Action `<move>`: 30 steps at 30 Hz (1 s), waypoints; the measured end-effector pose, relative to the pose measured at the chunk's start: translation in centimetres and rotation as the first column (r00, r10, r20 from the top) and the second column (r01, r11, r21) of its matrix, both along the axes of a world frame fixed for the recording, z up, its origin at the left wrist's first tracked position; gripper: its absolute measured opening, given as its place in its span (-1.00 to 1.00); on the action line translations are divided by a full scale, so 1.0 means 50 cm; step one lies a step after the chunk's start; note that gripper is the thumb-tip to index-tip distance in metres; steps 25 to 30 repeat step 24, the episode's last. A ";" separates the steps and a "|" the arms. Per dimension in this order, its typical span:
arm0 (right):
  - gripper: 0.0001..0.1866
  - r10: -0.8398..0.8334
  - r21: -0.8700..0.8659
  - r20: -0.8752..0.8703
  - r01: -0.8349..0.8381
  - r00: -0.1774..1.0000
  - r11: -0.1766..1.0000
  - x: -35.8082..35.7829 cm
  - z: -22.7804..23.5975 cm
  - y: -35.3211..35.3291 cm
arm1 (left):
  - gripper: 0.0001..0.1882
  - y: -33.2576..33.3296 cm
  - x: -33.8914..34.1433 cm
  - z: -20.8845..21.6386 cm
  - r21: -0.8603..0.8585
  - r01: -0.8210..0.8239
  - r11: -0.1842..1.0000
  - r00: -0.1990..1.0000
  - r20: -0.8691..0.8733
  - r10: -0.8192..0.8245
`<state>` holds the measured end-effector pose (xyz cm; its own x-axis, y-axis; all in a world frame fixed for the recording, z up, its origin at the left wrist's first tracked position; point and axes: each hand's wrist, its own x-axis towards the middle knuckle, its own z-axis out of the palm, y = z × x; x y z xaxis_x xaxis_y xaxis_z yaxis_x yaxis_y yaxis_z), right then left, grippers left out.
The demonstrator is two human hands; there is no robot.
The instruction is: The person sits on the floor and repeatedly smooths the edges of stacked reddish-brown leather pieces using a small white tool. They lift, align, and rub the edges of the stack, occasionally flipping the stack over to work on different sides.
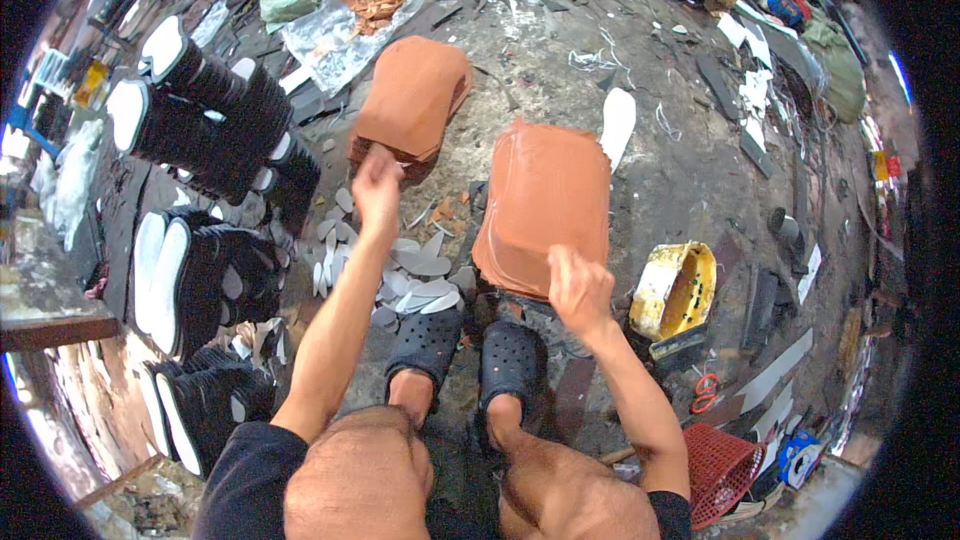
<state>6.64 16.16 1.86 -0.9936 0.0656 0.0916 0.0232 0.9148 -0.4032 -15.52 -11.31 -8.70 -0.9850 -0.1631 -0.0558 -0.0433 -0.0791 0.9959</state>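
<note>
At the near edge of a stack of orange-brown sheets (415, 85), my left hand (378, 183) has its fingers closed together. Any thing between them is too blurred to make out. A second, larger stack of orange-brown sheets (550, 190) lies to the right, its edges slightly uneven. My right hand (580, 288) is closed in a pinch over its near right edge, and the fingertips' contents are hidden. Several pale oval pieces (420, 265) lie scattered on the floor between my left forearm and the larger stack. A white insole-shaped piece (618, 125) lies beside that stack.
Stacks of black sole-shaped pieces with white tops (175, 250) stand at the left. A yellow-stained container (672, 290), orange-handled scissors (705, 393) and a red basket (720, 475) are at the right. Orange-brown scraps lie on a clear plastic bag (345, 45) at the far left.
</note>
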 end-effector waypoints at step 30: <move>-0.70 -0.140 -0.861 0.265 0.299 0.954 0.411 0.113 0.063 -0.163 | -0.81 0.024 0.353 0.195 0.014 0.808 0.589 0.568 0.250 -0.784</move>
